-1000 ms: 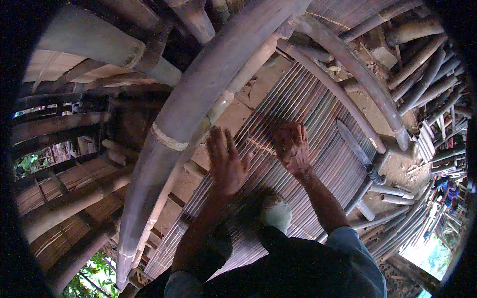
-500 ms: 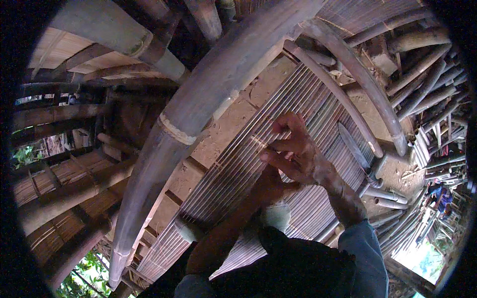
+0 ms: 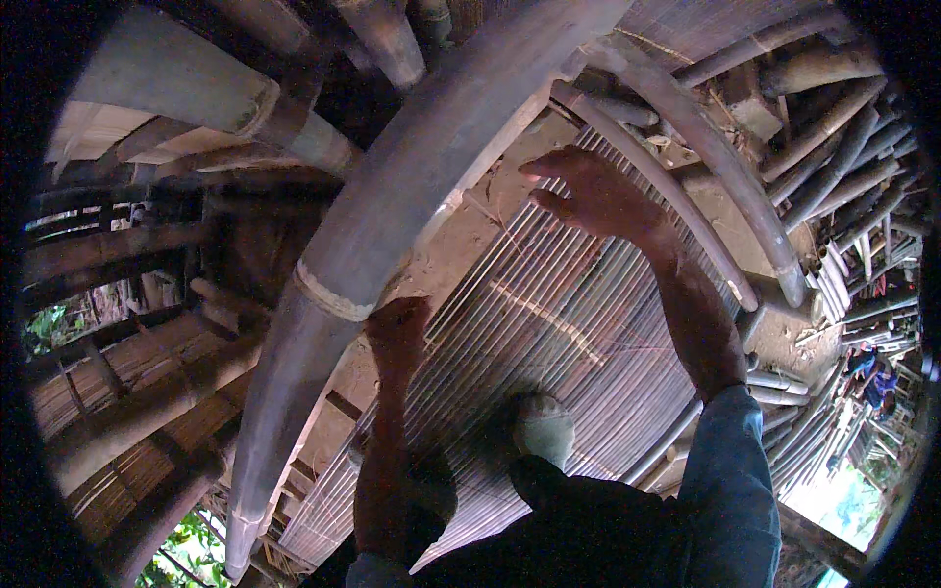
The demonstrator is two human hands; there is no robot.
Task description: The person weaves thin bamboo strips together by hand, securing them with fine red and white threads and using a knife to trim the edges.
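A panel of narrow bamboo slats, laid side by side, stretches below me. At its left edge, close under a thick bamboo pole, is my left hand. Its fingers look curled in, and shadow hides whatever they may hold. Over the panel's far end reaches my right hand, its fingers stretched leftward and the thumb apart from them. No object shows between them. A pale strip runs across the slats between my hands.
Two curved bamboo poles slant along the panel's right side. Beyond them lie several stacked bamboo lengths. My knee is over the near part of the panel. Woven bamboo walling stands at left.
My hands were together above the panel's middle and have parted. The left went to the left edge, the right to the far end. The knife at right is now hidden behind my right arm.
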